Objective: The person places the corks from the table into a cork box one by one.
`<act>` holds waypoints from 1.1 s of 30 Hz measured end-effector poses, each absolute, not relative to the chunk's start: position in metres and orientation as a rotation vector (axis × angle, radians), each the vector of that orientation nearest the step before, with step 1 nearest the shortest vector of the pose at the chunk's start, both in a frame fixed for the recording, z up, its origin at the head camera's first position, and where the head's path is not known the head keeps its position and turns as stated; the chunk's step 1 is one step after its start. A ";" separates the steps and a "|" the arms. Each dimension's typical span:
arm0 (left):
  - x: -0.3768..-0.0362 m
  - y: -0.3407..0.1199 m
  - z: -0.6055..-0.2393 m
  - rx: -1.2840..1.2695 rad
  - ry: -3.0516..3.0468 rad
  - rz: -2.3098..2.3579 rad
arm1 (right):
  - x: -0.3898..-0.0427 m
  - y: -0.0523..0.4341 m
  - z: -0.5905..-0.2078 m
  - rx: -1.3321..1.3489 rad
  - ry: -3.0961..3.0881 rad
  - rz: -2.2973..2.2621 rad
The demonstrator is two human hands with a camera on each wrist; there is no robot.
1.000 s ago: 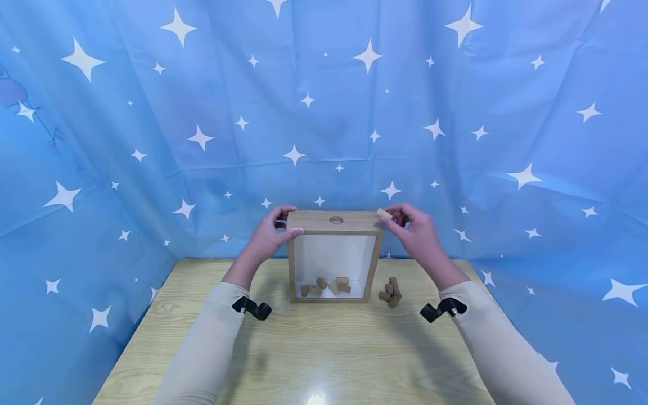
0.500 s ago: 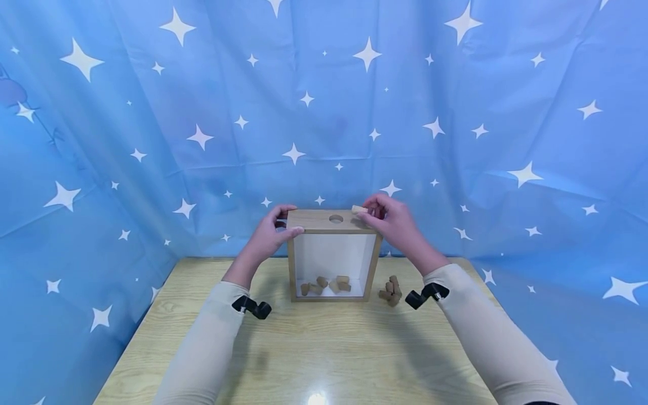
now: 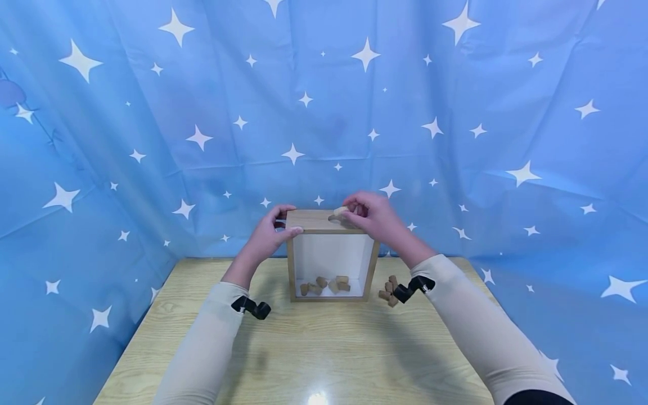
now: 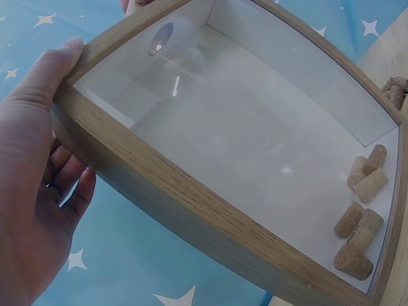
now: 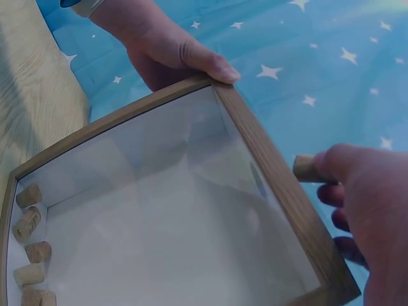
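A square wooden shadow box with a glass front and white interior (image 3: 331, 256) stands upright near the far edge of the light wood-grain counter (image 3: 314, 354), about midway between its left and right edges. The left hand (image 3: 268, 236) grips the box's top left corner: the thumb lies over the front of the frame, and the other fingers curl round behind it, as the left wrist view shows plainly (image 4: 38, 191).

The right hand (image 3: 372, 216) is over the top of the box, pinching a small pale cork stopper (image 3: 339, 211) between thumb and fingertips. The cork is held on a slant, its free end pointing left, directly above the middle of the top board. In the right wrist view the cork (image 5: 306, 168) juts out from the fingertips just past the top rail of the frame; whether it touches the wood cannot be told.

Inside the box, a handful of brown corks (image 3: 326, 284) lie loose on the bottom, bunched towards the left and middle. In the left wrist view they appear behind the glass in the lower corner (image 4: 360, 217). Outside, a small heap of brown corks (image 3: 388, 289) rests on the counter just beside the box's right side, partly hidden by the black wrist mount (image 3: 407, 291) on the right sleeve. A blue cloth with white stars (image 3: 455, 124) hangs behind the counter and drapes down past both its side edges.
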State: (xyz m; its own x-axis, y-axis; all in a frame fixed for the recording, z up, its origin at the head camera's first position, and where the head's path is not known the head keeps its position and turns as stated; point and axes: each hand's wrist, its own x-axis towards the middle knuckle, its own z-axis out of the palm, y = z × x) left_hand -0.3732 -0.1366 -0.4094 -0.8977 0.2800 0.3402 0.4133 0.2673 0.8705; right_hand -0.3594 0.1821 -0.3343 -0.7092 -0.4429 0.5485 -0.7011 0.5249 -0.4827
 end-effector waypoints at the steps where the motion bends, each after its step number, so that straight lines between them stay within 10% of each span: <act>1: -0.373 -0.137 -0.409 -0.659 -2.405 -1.707 | -0.360 0.181 -0.335 0.953 -2.416 1.001; 33: -0.373 -0.136 -0.410 -0.648 -2.402 -1.718 | -0.348 0.199 -0.352 0.981 -2.215 1.038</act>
State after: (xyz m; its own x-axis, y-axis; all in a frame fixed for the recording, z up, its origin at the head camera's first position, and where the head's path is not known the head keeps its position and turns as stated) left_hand -0.3733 -0.1360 -0.4098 -0.9016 0.2720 0.3364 0.4062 0.2647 0.8746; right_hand -0.3478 0.1990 -0.3523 -0.6149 -0.3952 0.6824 -0.7774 0.4493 -0.4403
